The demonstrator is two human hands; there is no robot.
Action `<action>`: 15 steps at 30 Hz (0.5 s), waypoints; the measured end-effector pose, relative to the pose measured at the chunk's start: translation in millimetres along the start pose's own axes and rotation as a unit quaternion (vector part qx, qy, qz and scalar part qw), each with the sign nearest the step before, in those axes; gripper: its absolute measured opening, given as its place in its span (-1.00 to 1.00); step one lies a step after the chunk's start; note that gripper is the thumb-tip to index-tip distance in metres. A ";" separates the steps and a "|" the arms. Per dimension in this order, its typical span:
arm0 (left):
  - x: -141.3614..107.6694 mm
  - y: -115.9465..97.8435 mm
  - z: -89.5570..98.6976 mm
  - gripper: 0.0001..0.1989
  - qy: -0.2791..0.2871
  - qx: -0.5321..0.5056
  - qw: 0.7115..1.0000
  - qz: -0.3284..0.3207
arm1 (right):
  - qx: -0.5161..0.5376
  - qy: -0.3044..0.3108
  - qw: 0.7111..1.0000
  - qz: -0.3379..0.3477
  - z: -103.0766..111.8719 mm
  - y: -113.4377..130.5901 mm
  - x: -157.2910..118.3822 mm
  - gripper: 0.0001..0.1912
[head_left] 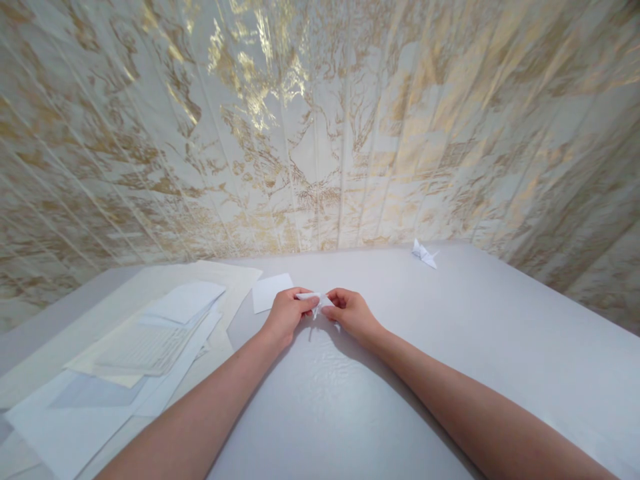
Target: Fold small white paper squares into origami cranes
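A small piece of folded white paper (325, 302) is held between my two hands, a little above the table (330, 407). My left hand (289, 312) pinches its left side between thumb and fingers. On the other side, my right hand (354, 312) grips the right part with thumb and forefinger. Thin pointed ends of the paper stick out below the fingers; its full shape is partly hidden. Just behind my left hand lies a white paper sheet (267, 291). Toward the back right rests a finished-looking folded paper crane (425, 255).
Loose sheets of white and cream paper (183, 303) are spread in an overlapping pile on the left, one with printed lines (143, 348). A white curtain with gold patterns (320, 147) hangs along the table's back edge.
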State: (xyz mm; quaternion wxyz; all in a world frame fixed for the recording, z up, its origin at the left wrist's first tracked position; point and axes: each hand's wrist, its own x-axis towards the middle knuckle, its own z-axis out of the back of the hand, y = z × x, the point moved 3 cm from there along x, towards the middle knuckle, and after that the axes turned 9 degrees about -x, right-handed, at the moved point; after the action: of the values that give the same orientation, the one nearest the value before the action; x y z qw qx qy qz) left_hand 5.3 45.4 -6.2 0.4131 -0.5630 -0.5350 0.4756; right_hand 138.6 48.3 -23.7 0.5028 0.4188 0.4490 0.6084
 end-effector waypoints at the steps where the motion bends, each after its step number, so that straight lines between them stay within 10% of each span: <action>1: 0.4 -0.1 0.4 -0.78 -0.003 -0.004 1.000 0.000 | 0.013 0.001 1.000 -0.008 -0.4 -0.1 -0.2 -0.92; 15: 7.6 3.1 6.6 -0.69 -0.025 -0.036 0.999 0.000 | 0.093 0.025 0.994 -0.041 -2.9 0.3 0.8 -0.77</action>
State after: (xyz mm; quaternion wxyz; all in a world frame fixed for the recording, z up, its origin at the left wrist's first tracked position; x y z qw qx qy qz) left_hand -0.7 52.5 -11.3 0.3793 -0.5654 -0.5616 0.4702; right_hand 135.7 48.6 -24.1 0.4747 0.4293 0.5332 0.5532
